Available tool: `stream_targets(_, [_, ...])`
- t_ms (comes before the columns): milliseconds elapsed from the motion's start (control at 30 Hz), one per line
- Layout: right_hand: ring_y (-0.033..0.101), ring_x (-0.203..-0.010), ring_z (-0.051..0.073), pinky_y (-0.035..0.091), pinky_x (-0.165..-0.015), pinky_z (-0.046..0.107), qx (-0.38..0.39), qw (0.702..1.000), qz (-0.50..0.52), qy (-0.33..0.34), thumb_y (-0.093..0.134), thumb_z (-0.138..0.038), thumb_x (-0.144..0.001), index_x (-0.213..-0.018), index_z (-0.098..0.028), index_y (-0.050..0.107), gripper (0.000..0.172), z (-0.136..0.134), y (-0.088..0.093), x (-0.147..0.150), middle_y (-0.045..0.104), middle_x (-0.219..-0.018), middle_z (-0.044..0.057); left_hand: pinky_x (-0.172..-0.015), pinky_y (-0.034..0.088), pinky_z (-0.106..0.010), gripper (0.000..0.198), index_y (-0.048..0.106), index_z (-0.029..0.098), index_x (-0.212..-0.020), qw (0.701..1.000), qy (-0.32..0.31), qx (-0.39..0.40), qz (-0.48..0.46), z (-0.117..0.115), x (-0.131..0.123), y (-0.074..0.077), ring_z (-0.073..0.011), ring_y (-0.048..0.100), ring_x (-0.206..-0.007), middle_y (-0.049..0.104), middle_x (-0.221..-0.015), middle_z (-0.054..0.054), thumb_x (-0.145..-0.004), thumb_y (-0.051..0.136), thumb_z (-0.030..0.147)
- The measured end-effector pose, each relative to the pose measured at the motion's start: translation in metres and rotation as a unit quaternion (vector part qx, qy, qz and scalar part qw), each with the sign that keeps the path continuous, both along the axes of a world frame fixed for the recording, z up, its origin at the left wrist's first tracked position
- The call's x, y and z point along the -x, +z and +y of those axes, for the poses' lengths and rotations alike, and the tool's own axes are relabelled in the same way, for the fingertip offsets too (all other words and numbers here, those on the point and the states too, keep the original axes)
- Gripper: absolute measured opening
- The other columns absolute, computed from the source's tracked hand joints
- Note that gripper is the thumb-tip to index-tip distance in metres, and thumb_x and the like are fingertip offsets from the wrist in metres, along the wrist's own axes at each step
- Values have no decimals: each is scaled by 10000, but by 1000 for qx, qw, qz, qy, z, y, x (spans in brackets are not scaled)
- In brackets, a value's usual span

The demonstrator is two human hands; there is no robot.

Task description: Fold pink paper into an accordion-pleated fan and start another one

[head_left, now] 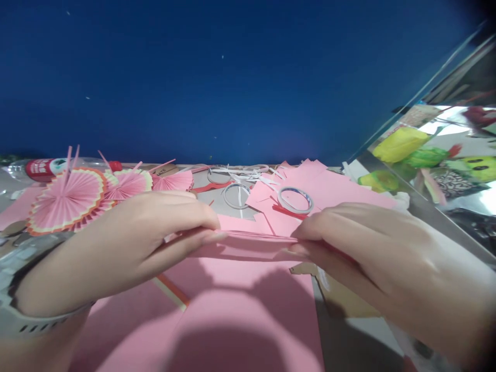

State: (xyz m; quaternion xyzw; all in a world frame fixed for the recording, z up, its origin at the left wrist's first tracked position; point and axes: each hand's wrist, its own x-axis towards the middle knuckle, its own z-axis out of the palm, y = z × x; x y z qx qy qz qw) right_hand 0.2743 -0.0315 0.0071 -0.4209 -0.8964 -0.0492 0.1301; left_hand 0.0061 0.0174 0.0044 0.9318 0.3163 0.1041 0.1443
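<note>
A pink paper sheet (248, 310) lies on the table in front of me, its far edge folded up into a narrow pleat (251, 243). My left hand (127, 243) pinches the left end of that fold, fingers pressed together on it. My right hand (368, 253) pinches the right end the same way. Both hands hold the fold slightly above the flat part of the sheet. A watch band circles my left wrist.
Finished pink paper fans (67, 199) lie at the back left beside a red-labelled bottle (46, 168). Tape rolls (295, 200) and white paper strips (240, 175) sit behind the fold among pink scraps. A blue wall stands behind; colourful packages (418, 155) lie right.
</note>
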Motion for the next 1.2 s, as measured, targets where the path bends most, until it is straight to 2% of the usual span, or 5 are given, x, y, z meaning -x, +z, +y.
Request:
stream_targets(400, [439,-556,136,292,-542,280,53,996,-18,68,438,-45,-799,-703,-182,510,182,3,-18,36,528,-630,-14,-543,310,-273,234,538,201,-623,998,-46,-25,41,-8,-36,-15,-133,462,-533,557,-608,30,-853,496,195])
stream_targets(567, [450,-556,148,292,-534,274,44,999,-23,6,462,-169,-859,-699,-191,490,164,7,-11,19,496,-611,-15,-533,317,-266,217,572,213,-675,996,-11,-28,89,-7,-19,-11,-143,479,-571,571,-656,14,-858,461,180])
stream_targets(733, [436,-552,148,283,-533,276,52,998,-37,20,486,-150,-846,-693,-188,490,157,9,-11,17,491,-622,-18,-549,356,-271,223,567,222,-703,997,-4,-3,75,-7,-21,-11,-145,480,-589,566,-670,8,-867,420,188])
stream_targets(1067, [452,-592,148,310,-569,286,83,996,40,13,434,-313,-910,-699,-174,520,267,12,-20,34,511,-638,-15,-836,427,-312,188,576,236,-988,1000,-12,4,24,-12,-21,-21,-177,569,-905,629,-956,-6,-871,432,201])
stream_targets(1200, [446,-573,137,305,-552,277,101,994,45,7,480,-196,-880,-684,-180,518,200,12,-16,32,509,-629,-30,-740,425,-273,175,572,234,-950,999,-16,-25,26,-7,-23,-23,-154,573,-827,630,-906,10,-897,405,222])
